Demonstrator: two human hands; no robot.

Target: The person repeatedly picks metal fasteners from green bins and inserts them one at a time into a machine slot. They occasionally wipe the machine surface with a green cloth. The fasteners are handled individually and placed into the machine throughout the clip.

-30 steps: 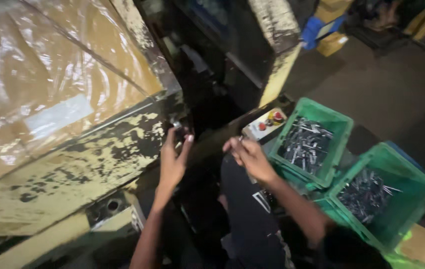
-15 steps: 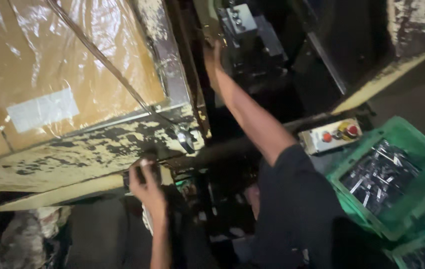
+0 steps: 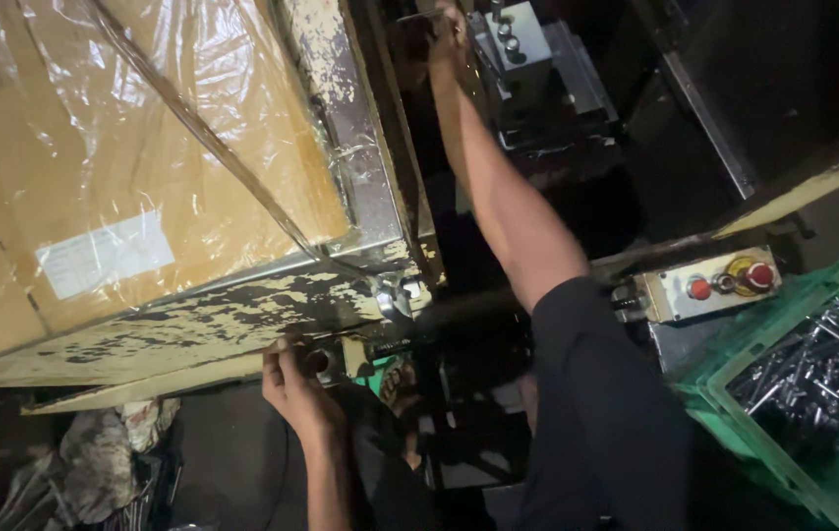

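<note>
Chipped cream paint covered a machine frame (image 3: 193, 315) that a person worked at with both bare hands, seen from the head camera.
The left hand (image 3: 296, 388) rested against the frame's lower edge, fingers curled by a round button (image 3: 319, 362); whether its grip held anything could not be told. The right hand (image 3: 444, 25) reached up into the dark machine beside a grey metal block (image 3: 527, 49), its grip hidden at the picture's top edge. Plastic-wrapped cardboard (image 3: 124, 167) sat upper left. A control box (image 3: 709, 285) with red buttons stood right, just beside a green crate (image 3: 812, 393) of dark metal parts.
</note>
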